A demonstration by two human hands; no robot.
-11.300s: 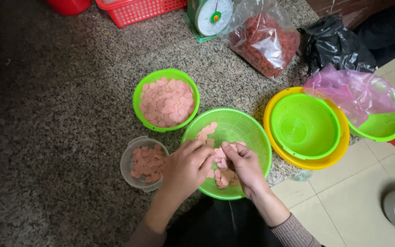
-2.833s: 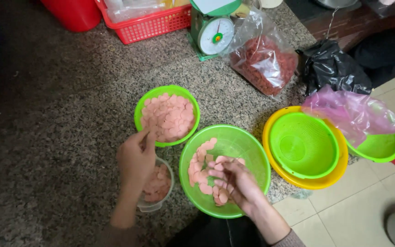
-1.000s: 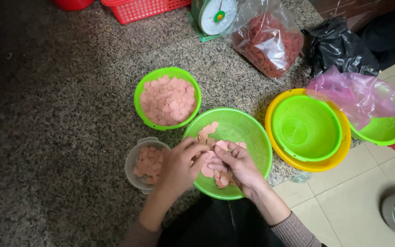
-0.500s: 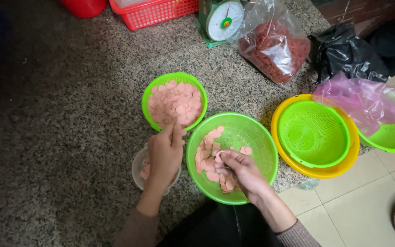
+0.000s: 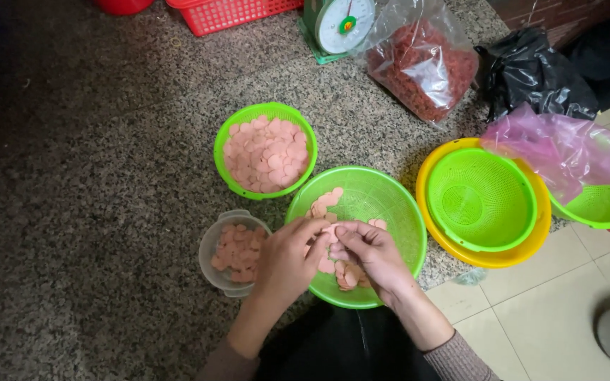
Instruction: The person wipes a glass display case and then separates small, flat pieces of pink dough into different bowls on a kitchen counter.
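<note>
My left hand (image 5: 287,259) and my right hand (image 5: 367,257) meet over the near side of a large green colander (image 5: 383,204) that holds pink round sausage slices (image 5: 327,200). The fingertips of both hands pinch the same small stack of slices between them. Left of my left hand stands a clear plastic tub (image 5: 214,247) with slices in it. Beyond it, a smaller green colander (image 5: 265,151) is full of slices.
Everything sits on a speckled granite floor. To the right are a green colander inside a yellow basin (image 5: 486,254), a pink plastic bag (image 5: 566,152) over another green bowl (image 5: 601,208), a black bag (image 5: 531,70), a bag of red bits (image 5: 425,60), a kitchen scale (image 5: 337,25) and a red basket (image 5: 231,13).
My left hand, which was reaching toward the smaller colander and tub half a second ago, has come back to the large colander and joined my right hand on the slices.
</note>
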